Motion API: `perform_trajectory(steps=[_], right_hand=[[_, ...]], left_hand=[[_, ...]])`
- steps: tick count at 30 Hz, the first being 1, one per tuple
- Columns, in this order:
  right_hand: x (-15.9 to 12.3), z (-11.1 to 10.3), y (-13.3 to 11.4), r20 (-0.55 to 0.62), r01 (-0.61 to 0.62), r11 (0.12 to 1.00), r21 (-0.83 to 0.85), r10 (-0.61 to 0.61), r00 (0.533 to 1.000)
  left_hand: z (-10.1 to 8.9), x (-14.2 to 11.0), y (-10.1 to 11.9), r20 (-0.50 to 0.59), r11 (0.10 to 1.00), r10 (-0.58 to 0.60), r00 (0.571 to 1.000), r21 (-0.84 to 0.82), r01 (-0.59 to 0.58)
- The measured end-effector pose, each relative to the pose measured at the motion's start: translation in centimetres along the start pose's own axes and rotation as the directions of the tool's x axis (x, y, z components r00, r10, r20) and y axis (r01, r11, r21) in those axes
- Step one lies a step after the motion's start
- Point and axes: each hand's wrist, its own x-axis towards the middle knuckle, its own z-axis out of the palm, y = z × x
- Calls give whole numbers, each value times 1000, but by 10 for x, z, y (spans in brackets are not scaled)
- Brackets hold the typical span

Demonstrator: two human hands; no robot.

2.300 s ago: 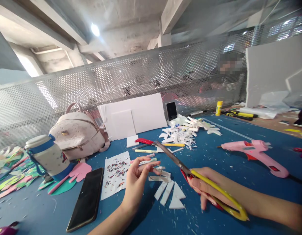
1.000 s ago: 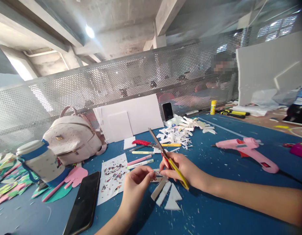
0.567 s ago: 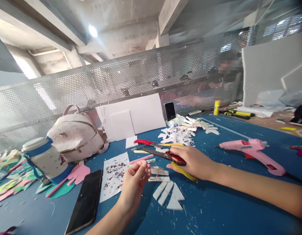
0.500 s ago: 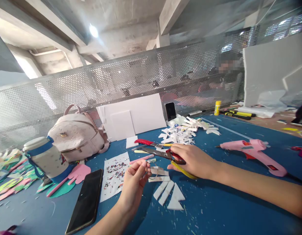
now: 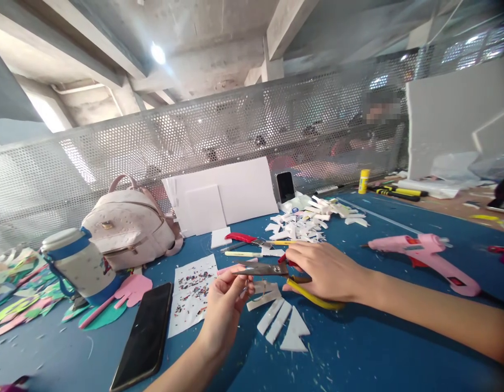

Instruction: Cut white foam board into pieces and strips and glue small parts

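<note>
Head view: blue bench [image 5: 358, 348], far edge along grey perforated metal screen [image 5: 235, 125]; bench surface runs from right forearm to pink glue gun [image 5: 427, 258], well apart; left forearm near long edge of black phone [image 5: 143, 337]. Metal scissors with red and yellow handles [image 5: 281, 268] above bench centre, long axis crosswise, blades pointing left, tips over left fingertips, contact unclear. Right hand [image 5: 323, 269]: fingers curled round handles. Left hand [image 5: 225, 305]: fingers pinched together, cannot tell on what. White flat strips [image 5: 278, 322] just below scissors
</note>
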Motion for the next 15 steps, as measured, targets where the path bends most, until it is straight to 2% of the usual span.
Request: perform_trajectory(steps=[15], right_hand=[[-1, -3, -7, 1, 35, 999, 35, -35, 999]], left_hand=[[3, -2, -1, 28, 997, 20, 999, 77, -22]])
